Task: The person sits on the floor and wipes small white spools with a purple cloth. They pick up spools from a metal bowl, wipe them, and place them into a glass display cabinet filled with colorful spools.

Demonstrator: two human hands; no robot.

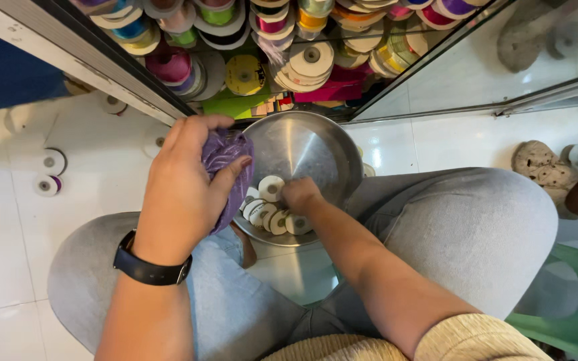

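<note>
White floor tiles carry a steel bowl [316, 144]; the right hand [300, 195] pinches ribbon spools [270, 188] inside, while purple cloth [225, 160] is gripped by the left hand [185, 184] at its rim.

Brushed steel bowl [316, 144], dull sheen, faint circular grain, smooth inside. Purple cloth [225, 164], thin, crumpled, slightly shiny, bunched in the left hand [185, 184]. Small white tape rolls [270, 189] under the right hand [300, 195], matt paper-like faces around plastic cores. Glossy white floor tiles [102, 154], smooth and reflective. Grey trousers [476, 234], soft woven cloth, matt. Black wristband [150, 269], smooth rubbery plastic. Satin ribbon spools [242, 73] behind glass, many colours, lustrous. Green plastic stool [576, 314], smooth, half-gloss. Knitted beige sleeve [476, 341], ribbed, rough.
</note>
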